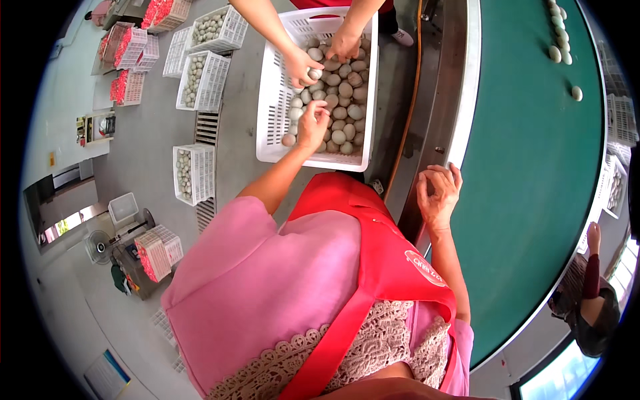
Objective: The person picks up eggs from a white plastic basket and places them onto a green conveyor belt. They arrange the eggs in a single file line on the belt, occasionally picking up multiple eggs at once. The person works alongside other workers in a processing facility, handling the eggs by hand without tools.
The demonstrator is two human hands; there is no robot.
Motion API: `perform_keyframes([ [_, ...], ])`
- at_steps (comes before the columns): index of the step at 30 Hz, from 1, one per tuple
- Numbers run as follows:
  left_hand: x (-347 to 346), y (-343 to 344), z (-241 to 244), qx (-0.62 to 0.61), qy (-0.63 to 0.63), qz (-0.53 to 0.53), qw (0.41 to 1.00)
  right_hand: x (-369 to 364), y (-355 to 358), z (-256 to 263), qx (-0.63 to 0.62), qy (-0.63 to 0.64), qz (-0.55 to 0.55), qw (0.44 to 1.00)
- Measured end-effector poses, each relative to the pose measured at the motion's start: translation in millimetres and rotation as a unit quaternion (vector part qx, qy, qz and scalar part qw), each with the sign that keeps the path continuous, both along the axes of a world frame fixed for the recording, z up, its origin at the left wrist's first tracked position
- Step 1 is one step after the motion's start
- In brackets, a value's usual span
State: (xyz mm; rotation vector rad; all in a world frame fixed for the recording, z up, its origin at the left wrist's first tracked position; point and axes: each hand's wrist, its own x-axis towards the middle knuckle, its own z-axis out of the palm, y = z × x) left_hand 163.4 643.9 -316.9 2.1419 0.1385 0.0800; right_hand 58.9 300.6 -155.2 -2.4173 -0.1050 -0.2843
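Observation:
A white plastic crate point(266, 115) of pale and brownish eggs point(338, 125) stands before me. Over its near part is my left hand point(313, 122), fingers curled at the eggs; whether one is between them I cannot tell. My right hand point(439, 192) rests by the metal edge of the green conveyor belt point(535, 150), fingers loosely bent, no egg seen in it. Opposite, a co-worker's two hands point(301, 65) reach into the same crate, one of them holding an egg point(315, 74). At the belt's far end lie several eggs point(560, 35), with a single egg point(577, 93) apart from them.
Crates of eggs point(202, 80) stand on the floor to the left, beside a floor grate point(206, 127). Farther off are crates with red contents point(125, 47) and a fan point(100, 246). An orange hose point(412, 100) runs beside the belt. Another person point(592, 300) is across it.

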Motion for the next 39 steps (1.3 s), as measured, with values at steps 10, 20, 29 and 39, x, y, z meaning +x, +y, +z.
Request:
perform_keyframes([
  [10, 53, 65, -115, 0.030, 0.150, 0.240, 0.959, 2, 5, -1, -0.039, 0.018, 0.003, 0.999],
  [20, 97, 63, -140, -0.055, 0.143, 0.339, 0.928, 3, 8, -5, -0.065, 0.045, -0.004, 0.997],
  [29, 111, 37, -95, -0.005, 0.206, 0.410, 0.888, 5, 9, -5, -0.079, 0.051, -0.003, 0.996],
  [39, 121, 48, -62, -0.644, 0.125, 0.171, 0.735, 6, 9, -3, -0.076, 0.055, -0.002, 0.996],
])
